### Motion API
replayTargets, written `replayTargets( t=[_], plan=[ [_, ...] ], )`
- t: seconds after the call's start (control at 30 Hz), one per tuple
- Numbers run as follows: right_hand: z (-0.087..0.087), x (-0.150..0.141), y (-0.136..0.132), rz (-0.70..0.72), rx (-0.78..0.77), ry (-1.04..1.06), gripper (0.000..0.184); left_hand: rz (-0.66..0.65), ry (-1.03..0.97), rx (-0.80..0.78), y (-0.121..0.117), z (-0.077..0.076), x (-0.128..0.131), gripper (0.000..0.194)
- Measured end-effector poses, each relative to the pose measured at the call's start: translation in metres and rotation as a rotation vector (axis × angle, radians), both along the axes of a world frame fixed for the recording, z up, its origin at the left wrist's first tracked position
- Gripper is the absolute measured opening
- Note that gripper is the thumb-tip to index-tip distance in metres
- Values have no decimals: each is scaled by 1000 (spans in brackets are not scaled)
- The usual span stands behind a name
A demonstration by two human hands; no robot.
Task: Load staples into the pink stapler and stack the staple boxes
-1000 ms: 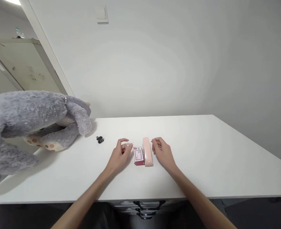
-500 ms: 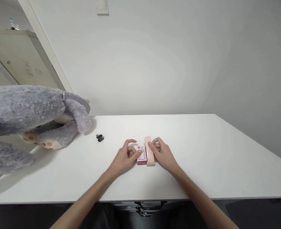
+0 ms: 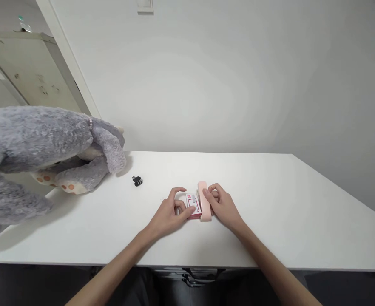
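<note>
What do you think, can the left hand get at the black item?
Probably yes: only tabletop shows between the left hand and the black item, though the thumb seems on the boxes.

At the left end of the white table (image 3: 270, 204) there is a large grey plush toy (image 3: 41, 131). Its pale soles (image 3: 75, 189) carry round orange-brown spots, and a string of small beads (image 3: 91, 123) shows near its arm. To the right of the toy lies a small black object (image 3: 137, 181) with metal parts. Behind the table is a plain wall (image 3: 222, 85) with a white switch plate (image 3: 145, 7). Further back at the left stands a pale cabinet (image 3: 24, 68), and on its top a clear bottle (image 3: 24, 25) with a green cap.
</note>
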State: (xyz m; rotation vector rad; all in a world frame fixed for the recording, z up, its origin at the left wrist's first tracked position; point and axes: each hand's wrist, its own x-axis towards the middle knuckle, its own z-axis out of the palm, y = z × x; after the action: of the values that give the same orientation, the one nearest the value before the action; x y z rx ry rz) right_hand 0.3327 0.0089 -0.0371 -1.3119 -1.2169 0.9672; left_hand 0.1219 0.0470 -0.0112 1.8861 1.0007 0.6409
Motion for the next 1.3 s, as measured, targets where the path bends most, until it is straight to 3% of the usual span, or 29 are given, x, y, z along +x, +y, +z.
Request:
replayTargets(
  t=[0.33, 0.57, 0.63, 0.73, 0.83, 1.0, 1.13, 1.3],
  plan=[
    [-1, 0, 0, -4, -13, -29, 47, -39, -144, 42, 4, -7, -1, 47],
    [-2, 0, -1, 0, -4, -14, 44, -38, -141, 52, 3, -6, -2, 41],
    [-1, 0, -1, -2, -2, -9, 44, 29, -88, 159, 5, -4, -3, 34],
    [-1, 0, -1, -4, -1, -13, 44, 192, 77, 494, 15, -6, -11, 28],
    [-1, 0, -1, -2, -6, -18, 45, 314, 317, 783, 33, -11, -31, 38],
    [-2, 0, 0, -2, -1, -36, 44, 577, 580, 884, 59, -16, -76, 57],
    [-2, 0, 0, -5, -7, -41, 44, 538, 660, 865, 63, -15, -93, 48],
    [-2, 1, 0, -14, 11, -70, 43, 332, 613, 890, 59, -16, -81, 46]
  ],
)
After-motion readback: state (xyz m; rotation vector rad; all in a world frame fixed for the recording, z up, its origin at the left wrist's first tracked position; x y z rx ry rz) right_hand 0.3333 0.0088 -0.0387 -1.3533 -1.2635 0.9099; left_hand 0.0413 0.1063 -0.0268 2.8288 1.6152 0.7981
